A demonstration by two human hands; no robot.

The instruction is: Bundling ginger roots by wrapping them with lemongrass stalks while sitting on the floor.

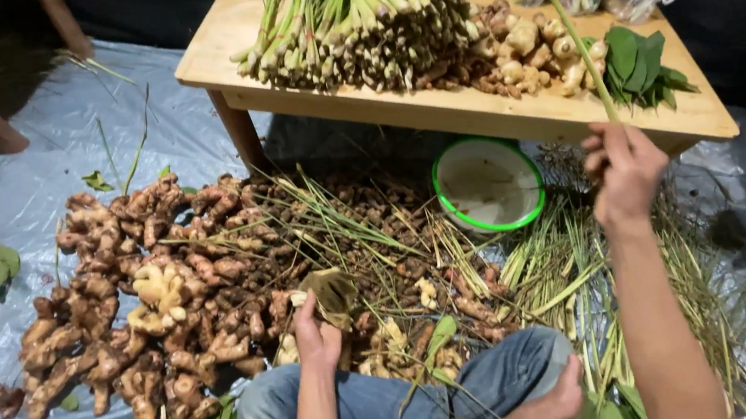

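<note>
Holding 1 lemongrass stalk (568,23) upright, the right hand (623,174) is pinching it near the root end, fingers closed around the thin stem. Its long axis is running up and slightly left, crossing in front of the low wooden table (474,116) and out past the top edge of the view. The stalk is green, slender and fibrous.

The left hand (317,335) is resting low, just ahead of the knees, fingers curled on a dry brownish leaf husk (334,292) at the near edge of the ginger pile (141,289). This hand is the nearer one to the rhizomes; the right is the nearer one to the loose lemongrass trimmings (585,289) spreading on the ground.

Items lying about:
- Ginger pile: knobbly, tan-brown, earthy, branching.
- Bundled lemongrass (362,21) on the table: pale bases pointing toward the person.
- Small rhizome heap (523,50) and dark green leaves (639,61) beside it.
- 1 round white bowl with a green rim (488,184), under the table edge, between the 2 hands.
- Grey plastic sheet (38,189) covering the floor, wrinkled and glossy.
- Denim-clad knees (385,411) at the bottom.
</note>
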